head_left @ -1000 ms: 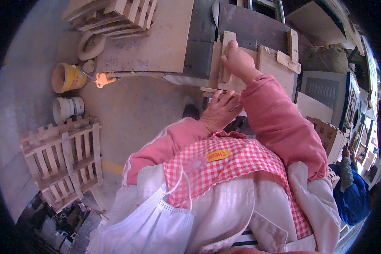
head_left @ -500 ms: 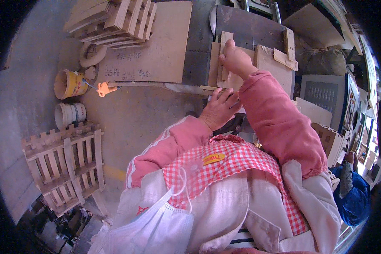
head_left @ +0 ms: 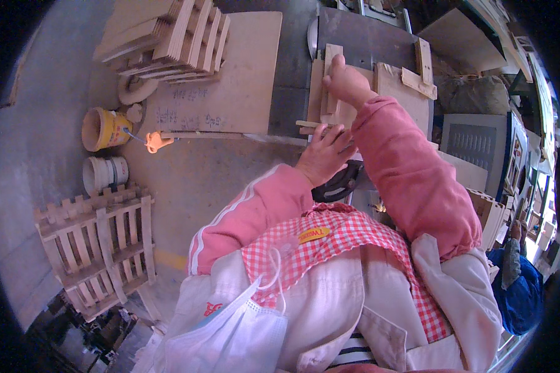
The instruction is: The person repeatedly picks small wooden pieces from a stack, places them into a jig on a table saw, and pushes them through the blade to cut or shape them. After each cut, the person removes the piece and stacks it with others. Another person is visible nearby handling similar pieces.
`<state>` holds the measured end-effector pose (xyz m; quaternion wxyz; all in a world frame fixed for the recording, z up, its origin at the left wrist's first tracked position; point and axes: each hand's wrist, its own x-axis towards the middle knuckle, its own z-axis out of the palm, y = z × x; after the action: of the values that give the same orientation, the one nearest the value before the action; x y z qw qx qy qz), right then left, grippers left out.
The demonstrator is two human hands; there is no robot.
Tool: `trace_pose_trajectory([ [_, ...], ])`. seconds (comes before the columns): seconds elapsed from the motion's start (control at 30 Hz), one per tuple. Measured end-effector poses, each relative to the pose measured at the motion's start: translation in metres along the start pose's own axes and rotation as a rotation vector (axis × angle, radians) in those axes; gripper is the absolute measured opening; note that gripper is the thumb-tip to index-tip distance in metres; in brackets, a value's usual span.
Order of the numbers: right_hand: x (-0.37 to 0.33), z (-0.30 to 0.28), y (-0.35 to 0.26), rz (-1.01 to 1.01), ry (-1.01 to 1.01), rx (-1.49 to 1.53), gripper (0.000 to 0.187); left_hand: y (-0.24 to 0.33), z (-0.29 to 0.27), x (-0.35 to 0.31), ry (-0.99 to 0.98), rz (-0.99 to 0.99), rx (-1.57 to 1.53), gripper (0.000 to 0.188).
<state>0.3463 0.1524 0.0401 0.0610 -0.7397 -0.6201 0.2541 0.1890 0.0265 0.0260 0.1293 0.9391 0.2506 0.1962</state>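
Note:
My right hand (head_left: 351,82) is closed at a pale wooden strip (head_left: 333,52) on the dark machine table (head_left: 370,36). Its thumb points away from me, and the undersides of its fingers are hidden. Just nearer to me, my left hand (head_left: 322,155) has its fingers spread, their tips at the near ends of the wooden pieces. A thin wooden stick (head_left: 305,124) pokes out left of those fingertips. Right of my right hand lies a flat wooden board (head_left: 404,99). Partly under my left hand shows a black handwheel (head_left: 337,186).
Slatted wooden pieces (head_left: 190,37) are stacked on a large board (head_left: 243,81) at far left. A yellow bucket (head_left: 109,129), a white bucket (head_left: 100,174) and a wooden pallet (head_left: 100,248) stand on the floor. To the right are a louvred grey panel (head_left: 472,140) and a person in blue (head_left: 522,292).
The view has shifted slightly. My left hand has moved a little nearer to me, showing more of the black handwheel. My right hand stays at the wooden strip.

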Motion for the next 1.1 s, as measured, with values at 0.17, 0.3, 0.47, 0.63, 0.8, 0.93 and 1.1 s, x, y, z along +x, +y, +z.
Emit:
trace_pose_trajectory([
  [0.17,0.015,-0.003,0.003,-0.006,0.011,0.004,0.046,-0.007,0.003,0.010,-0.019,0.002,0.023,0.055],
  [0.3,0.024,-0.007,0.005,-0.003,0.007,-0.027,0.047,-0.015,0.003,0.018,0.000,0.005,0.003,0.058],
  [0.47,0.039,-0.011,0.007,0.005,0.000,-0.059,0.048,-0.022,0.002,0.029,-0.012,-0.003,0.026,0.061],
  [0.63,0.055,-0.014,0.007,0.058,-0.001,-0.089,0.052,-0.031,0.001,0.040,-0.028,0.001,0.033,0.059],
  [0.8,0.071,-0.022,0.010,0.063,-0.029,-0.065,0.055,-0.041,0.001,0.051,-0.010,0.001,0.023,0.057],
  [0.93,0.084,-0.026,0.011,0.074,-0.015,-0.091,0.057,-0.048,0.002,0.060,0.029,0.012,0.025,0.058],
  [1.1,0.095,-0.030,0.013,0.036,0.026,-0.071,0.051,-0.058,0.004,0.072,0.048,0.021,0.004,0.062],
])
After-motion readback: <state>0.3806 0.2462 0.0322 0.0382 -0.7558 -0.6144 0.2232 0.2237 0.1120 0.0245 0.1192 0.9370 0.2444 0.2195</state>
